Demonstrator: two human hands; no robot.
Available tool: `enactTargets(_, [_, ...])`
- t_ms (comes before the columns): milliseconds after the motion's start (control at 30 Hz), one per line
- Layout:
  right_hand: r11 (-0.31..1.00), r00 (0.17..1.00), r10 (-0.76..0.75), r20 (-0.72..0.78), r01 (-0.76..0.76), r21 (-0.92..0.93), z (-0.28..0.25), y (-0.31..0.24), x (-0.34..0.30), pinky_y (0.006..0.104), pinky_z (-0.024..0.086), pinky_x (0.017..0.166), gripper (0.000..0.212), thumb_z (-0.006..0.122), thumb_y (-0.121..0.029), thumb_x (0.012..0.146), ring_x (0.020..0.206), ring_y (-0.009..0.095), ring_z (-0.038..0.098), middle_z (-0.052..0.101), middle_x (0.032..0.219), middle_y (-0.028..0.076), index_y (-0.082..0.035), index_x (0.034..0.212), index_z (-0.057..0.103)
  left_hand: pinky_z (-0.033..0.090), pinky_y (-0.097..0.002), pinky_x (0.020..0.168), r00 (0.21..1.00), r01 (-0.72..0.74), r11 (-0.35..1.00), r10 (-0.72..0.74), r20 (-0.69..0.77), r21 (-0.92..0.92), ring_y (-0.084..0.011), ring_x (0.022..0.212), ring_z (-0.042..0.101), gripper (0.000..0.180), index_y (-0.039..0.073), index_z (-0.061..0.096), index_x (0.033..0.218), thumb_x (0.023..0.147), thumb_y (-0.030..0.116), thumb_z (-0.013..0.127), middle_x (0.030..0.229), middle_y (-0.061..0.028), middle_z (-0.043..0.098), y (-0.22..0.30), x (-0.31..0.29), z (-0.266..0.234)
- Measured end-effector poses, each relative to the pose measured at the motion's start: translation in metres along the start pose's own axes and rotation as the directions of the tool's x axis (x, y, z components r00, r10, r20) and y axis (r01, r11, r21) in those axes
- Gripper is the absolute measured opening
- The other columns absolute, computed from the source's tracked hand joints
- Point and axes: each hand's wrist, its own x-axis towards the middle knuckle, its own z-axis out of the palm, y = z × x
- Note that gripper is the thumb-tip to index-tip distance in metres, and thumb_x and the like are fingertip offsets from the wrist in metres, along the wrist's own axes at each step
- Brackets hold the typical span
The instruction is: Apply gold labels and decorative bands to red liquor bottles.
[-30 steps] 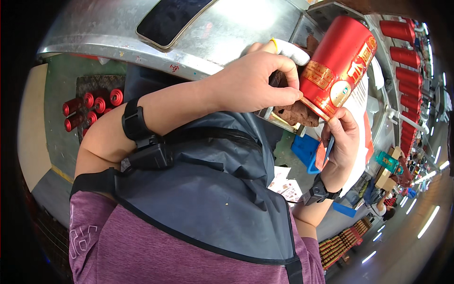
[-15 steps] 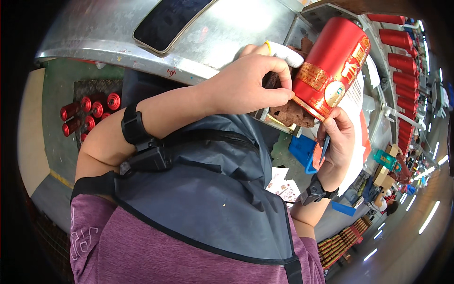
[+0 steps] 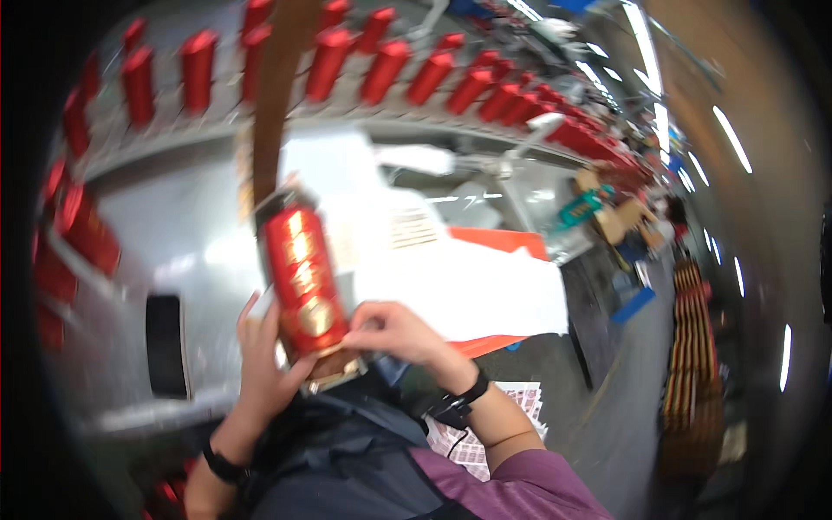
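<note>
Red and shiny, the can [image 3: 301,269] lies left of the frame's centre, just above my fingertips, its long axis near vertical, top tipped leftward. Its lower end sits between my left hand [image 3: 267,368], fingers loosely parted, and my right hand [image 3: 400,334], fingertips bunched at the edge. Both are equally near; blur hides whether either grips.

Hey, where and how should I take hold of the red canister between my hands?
I'd grip the red canister around its middle, coming from the right: the body is cylindrical and that flank looks open, with the right hand only by the near end. The left hand crowds the lower left side.
</note>
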Motion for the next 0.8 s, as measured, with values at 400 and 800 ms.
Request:
enactTargets(400, [0.966, 0.977, -0.215, -0.012, 0.214, 0.146, 0.0, 0.032, 0.009, 0.0222, 0.043, 0.065, 0.023, 0.08, -0.025, 0.089, 0.073, 0.004, 0.053, 0.06, 0.077, -0.005, -0.005, 0.09, 0.067, 0.026, -0.0505, 0.116, 0.99, 0.016, 1.0, -0.014, -0.14, 0.008, -0.0438, 0.145, 0.029, 0.09, -0.002, 0.041, 0.149, 0.072, 0.019, 0.084, 0.149, -0.0297, 0.037, 0.023, 0.004, -0.006])
enactTargets(800, [0.954, 0.948, -0.299, -0.104, 0.297, -0.036, 0.006, 0.036, 0.01, 0.0248, 0.045, 0.066, 0.028, 0.08, -0.028, 0.087, 0.073, 0.007, 0.056, 0.064, 0.077, 0.0, -0.003, 0.087, 0.068, 0.045, -0.0471, 0.101, 0.803, -0.585, 0.726, 0.581, 0.132, 0.361, -0.0327, 0.126, 0.053, 0.049, 0.0, 0.066, 0.127, 0.082, 0.017, 0.076, 0.134, -0.0142, 0.061, 0.056, -0.013, -0.012])
